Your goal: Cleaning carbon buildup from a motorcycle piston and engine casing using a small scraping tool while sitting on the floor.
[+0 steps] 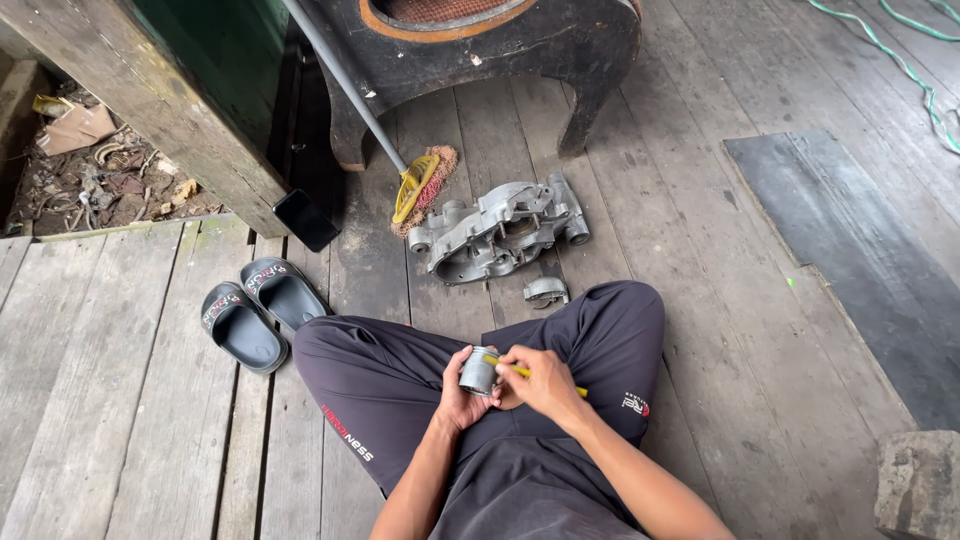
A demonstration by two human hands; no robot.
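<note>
I sit cross-legged on a plank floor. My left hand (457,397) grips a small silver metal cylinder (479,372), like a piston, over my lap. My right hand (540,383) holds a thin yellow-handled tool (579,392) with its tip at the cylinder's top. Both hands touch the cylinder from either side. On the floor in front of my knees lies a grey cast-metal engine case (497,232), and a small curved metal part (546,291) rests just beside my right knee.
A pair of dark slippers (252,313) sits left of my left knee. A black phone (305,219) leans by a wooden post (160,110). A broom (418,185) lies before a dark wooden chair (480,50). A dark mat (860,260) and a stone block (918,483) lie to the right.
</note>
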